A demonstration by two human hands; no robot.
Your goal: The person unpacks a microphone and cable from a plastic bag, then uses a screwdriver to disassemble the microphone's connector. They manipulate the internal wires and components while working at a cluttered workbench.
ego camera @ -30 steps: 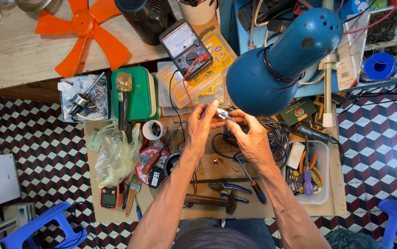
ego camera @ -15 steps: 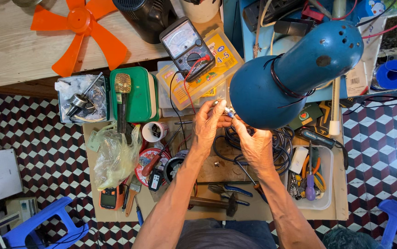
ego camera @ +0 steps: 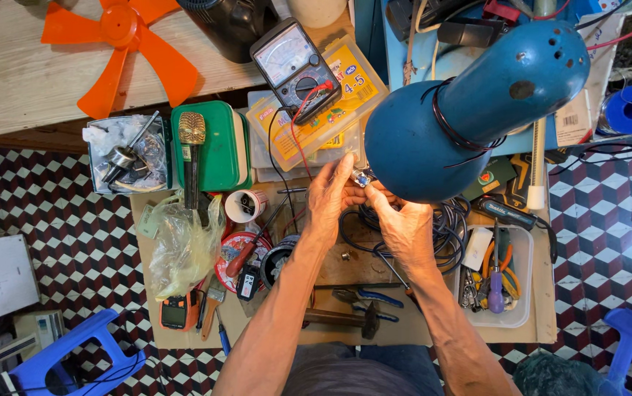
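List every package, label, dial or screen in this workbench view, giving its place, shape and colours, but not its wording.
Analog multimeter: top centre, dark rectangular case, pale dial face.
Clear plastic box: under the meter, flat, yellow printed label.
Orange handheld meter: lower left, small dark screen.
White barcode label: right of the blue lamp, rectangular.
Round tin: left of the left hand, red-and-white printed lid.

Left hand (ego camera: 329, 199): raised, fingers extended upward, fingertips pinched together.
Right hand (ego camera: 402, 227): beside it, fingers curled, tips meeting the left's.
Forearms: bare, converging from below.
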